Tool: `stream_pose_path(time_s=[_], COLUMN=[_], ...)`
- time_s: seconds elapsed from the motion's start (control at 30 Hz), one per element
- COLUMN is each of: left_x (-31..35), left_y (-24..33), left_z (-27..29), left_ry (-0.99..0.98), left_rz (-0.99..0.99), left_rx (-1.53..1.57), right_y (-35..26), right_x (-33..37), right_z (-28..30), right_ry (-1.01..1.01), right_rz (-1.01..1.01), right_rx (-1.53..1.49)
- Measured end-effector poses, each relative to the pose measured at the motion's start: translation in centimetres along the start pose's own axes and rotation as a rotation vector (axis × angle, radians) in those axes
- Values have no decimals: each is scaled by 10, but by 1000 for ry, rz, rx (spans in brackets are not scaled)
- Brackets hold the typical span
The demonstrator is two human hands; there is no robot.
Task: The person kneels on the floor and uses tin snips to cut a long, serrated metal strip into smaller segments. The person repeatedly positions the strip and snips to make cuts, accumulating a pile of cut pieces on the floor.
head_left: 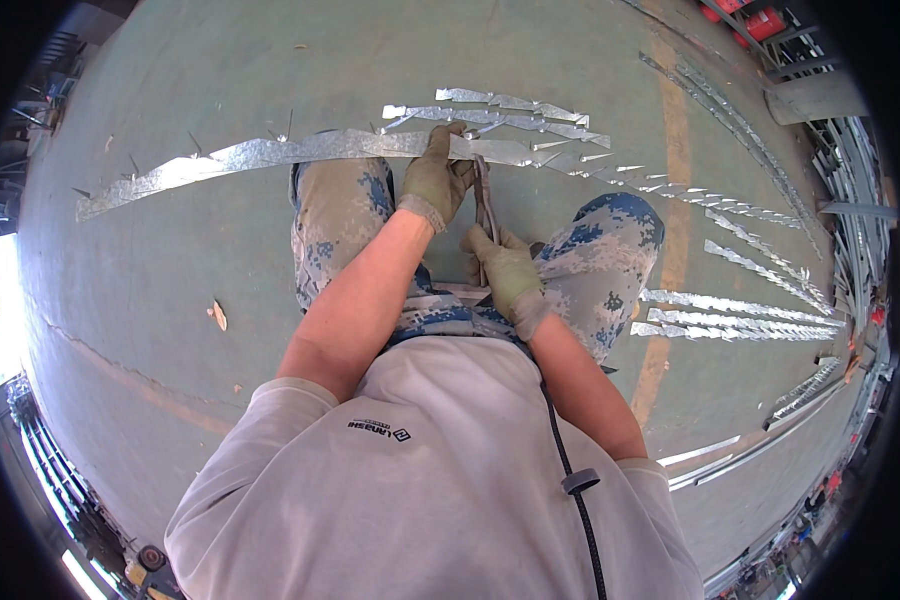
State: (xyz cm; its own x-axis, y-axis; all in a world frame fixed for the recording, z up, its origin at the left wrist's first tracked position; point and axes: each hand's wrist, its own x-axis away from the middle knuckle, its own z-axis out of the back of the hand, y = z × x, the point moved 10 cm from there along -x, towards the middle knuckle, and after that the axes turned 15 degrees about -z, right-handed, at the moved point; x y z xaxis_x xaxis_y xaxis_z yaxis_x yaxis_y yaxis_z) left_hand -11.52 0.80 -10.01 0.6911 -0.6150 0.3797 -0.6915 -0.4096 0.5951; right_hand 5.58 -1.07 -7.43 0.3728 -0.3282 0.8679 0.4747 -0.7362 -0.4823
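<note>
A long, shiny spiked metal strip stretches crosswise in front of my knees, with pointed teeth standing up along its far edge. My left hand, in a dull green work glove, is closed round the strip near its middle. My right hand, gloved alike, grips the handles of what look like metal pliers. Their far end meets the strip's near edge just right of my left hand. The jaws are too small to make out. Just beyond the strip lie two shorter toothed strips, partly behind my left fingers.
More toothed metal strips lie on the green floor to my right, across a worn yellow line. Stacked metal stock stands along the right edge. Red cylinders are at the far right. A dry leaf lies left.
</note>
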Motion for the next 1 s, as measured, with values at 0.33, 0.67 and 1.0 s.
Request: stream_pose_path(time_s=[0.33,0.67,1.0], left_x=[-4,-2,14], left_y=[1,3,-35], left_z=[5,1,12], left_ry=[25,-47,-3], left_rz=[-24,-31,277], left_rx=[-23,-109,-311], right_y=[10,20,-14], right_x=[13,-36,-18], right_z=[-36,-2,3], right_ry=[-443,231,528], right_rz=[-278,-87,34], right_rx=[-388,343,832])
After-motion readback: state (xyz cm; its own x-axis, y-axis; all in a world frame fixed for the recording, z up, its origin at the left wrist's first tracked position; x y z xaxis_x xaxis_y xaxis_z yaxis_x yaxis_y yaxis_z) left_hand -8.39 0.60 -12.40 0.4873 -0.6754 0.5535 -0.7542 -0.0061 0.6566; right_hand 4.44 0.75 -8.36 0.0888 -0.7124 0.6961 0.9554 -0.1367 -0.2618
